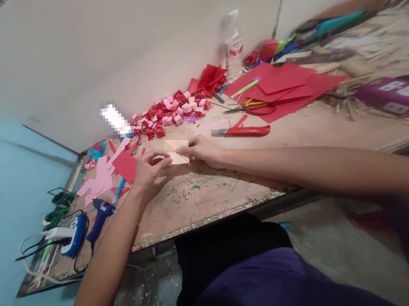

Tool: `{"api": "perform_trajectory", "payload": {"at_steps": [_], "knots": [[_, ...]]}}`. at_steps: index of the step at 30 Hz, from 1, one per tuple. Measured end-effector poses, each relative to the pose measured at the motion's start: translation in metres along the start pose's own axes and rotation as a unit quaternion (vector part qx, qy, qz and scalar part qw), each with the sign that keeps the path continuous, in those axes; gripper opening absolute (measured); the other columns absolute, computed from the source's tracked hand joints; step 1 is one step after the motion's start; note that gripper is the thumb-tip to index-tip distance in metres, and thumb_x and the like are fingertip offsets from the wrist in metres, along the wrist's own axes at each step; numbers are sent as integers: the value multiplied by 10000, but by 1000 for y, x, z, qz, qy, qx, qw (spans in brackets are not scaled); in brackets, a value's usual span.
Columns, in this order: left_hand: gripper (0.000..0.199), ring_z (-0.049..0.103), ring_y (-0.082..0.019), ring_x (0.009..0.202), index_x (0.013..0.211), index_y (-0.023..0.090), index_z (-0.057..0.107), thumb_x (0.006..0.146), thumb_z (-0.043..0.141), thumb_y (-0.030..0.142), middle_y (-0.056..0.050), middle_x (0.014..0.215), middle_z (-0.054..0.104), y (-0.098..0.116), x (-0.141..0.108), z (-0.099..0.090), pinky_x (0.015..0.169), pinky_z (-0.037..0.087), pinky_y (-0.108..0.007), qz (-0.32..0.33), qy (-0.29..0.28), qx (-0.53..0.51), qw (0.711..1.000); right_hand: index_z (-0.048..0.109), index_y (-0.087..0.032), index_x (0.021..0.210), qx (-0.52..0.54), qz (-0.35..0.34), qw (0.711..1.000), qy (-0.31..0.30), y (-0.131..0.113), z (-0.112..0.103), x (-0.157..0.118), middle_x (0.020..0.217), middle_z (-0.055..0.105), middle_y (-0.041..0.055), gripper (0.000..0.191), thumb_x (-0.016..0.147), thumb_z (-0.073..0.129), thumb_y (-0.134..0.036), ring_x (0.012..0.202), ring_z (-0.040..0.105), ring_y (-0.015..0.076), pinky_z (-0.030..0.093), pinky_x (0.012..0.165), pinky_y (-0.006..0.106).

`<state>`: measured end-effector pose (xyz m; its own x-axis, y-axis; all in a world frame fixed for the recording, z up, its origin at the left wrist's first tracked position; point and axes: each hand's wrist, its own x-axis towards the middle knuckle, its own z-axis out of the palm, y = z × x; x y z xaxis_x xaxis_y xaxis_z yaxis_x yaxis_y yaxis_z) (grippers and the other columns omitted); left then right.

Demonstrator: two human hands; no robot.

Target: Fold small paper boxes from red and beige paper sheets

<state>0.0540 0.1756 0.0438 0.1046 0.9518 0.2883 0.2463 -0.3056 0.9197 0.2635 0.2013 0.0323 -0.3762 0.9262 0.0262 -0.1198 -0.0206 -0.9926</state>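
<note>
We have a small piece of cream paper [171, 145] between our two hands, over the near part of the surface [208, 191] and in front of the pile of folded paper blocks [171, 110]. Our left grip is nearly closed, the fingertips [167, 161] together at the paper's left edge; our right hand [204, 149] has its thumb laid over the right side, also nearly closed on it. Diagonal lines cross the paper and look like folds, though blur hides how sharp they are, and we cannot tell whether it rests on the surface. To handle it well, we would judge it best to pin one side lightly with the left fingertips, match edges and corners before pressing, then run the right thumb outward from the middle in a single firm stroke. A hard pinch could buckle so small a sheet. The red-handled knife [249, 131] and scissors [271, 108] lie beyond our right hand, so small wrist movements suit us.
</note>
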Motion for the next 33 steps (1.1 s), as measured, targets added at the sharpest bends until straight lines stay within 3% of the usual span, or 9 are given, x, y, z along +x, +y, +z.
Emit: {"api": "perform_trajectory", "payload": {"at_steps": [5,9,13,17,21,25,30,33], "knots": [[371,699,-155,744,959,234,843,618,971,306,-34,951,776,-6,-6,-3,643,587,-267,-3,-60,-1,998,682,-134,703,28,1,1000,-7,3,-2,3,640,651,32,217,795,829,-264,588,550,127,440,504,243],[209,672,-144,746,896,241,865,719,926,334,-41,950,756,-8,-9,-1,618,545,-256,20,-73,-3,997,739,-147,808,34,-11,999,-35,6,-4,3,785,725,68,209,773,858,-316,669,595,165,476,562,289],[208,673,-158,763,905,243,874,730,920,347,-52,939,749,-6,-11,0,627,542,-269,16,-82,9,996,708,-155,740,5,10,1000,-6,10,-6,4,703,670,63,235,769,871,-321,628,556,168,463,548,317],[296,670,-168,762,940,232,874,680,953,349,-60,950,754,-5,-14,1,630,558,-284,3,-76,4,997,723,-142,768,3,11,1000,-20,16,-8,7,723,698,73,266,774,882,-356,620,571,166,459,533,306],[211,685,-175,734,887,221,872,726,911,350,-69,930,775,-3,-14,4,606,555,-286,-15,-59,-24,998,737,-118,739,-5,4,1000,-27,16,-7,7,703,716,67,289,776,889,-361,611,582,147,467,546,274],[125,708,-199,739,773,227,865,753,864,351,-69,832,802,4,-11,5,639,569,-300,7,-57,15,998,760,-111,750,-2,-4,998,-59,9,-4,1,756,761,89,316,772,910,-388,641,639,146,523,612,262],[137,711,-190,668,713,233,852,768,834,357,-56,757,808,7,-5,2,652,580,-305,27,-42,46,998,783,-101,851,-24,-4,997,-71,3,-1,-2,881,803,131,278,891,820,-374,663,694,152,548,607,249],[150,701,-180,624,718,231,847,770,838,372,-41,692,789,5,-1,-3,634,577,-297,33,5,62,998,769,-138,1097,12,-6,999,-29,1,2,-2,960,794,119,256,984,699,-357,643,702,151,544,556,250]]}}
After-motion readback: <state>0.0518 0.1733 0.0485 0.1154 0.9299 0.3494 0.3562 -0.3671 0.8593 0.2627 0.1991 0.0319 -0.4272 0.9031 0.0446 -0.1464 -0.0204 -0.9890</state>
